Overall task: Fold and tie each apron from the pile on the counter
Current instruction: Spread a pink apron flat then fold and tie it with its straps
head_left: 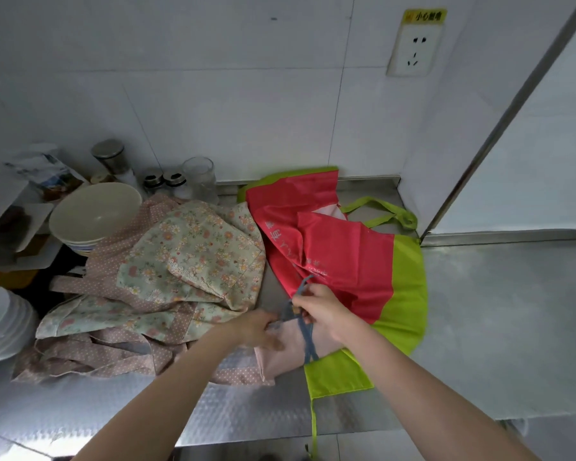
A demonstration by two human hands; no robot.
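A folded pale pink apron (281,359) lies on the steel counter (496,327), wrapped by a grey-blue strap (308,344). My right hand (320,311) pinches the strap above the bundle. My left hand (261,329) grips the bundle's left end, and its fingers also seem to pinch a strap end. A floral apron with pink dotted trim (187,261) lies crumpled to the left. A red and lime green apron (346,254) is spread behind and to the right, partly under the pink bundle.
Stacked cream bowls (94,214) and white plates (0,321) stand at the left. Shakers and a glass jar (200,178) line the tiled wall. A wall socket (413,51) is above. A green strap (314,424) hangs over the counter's front edge.
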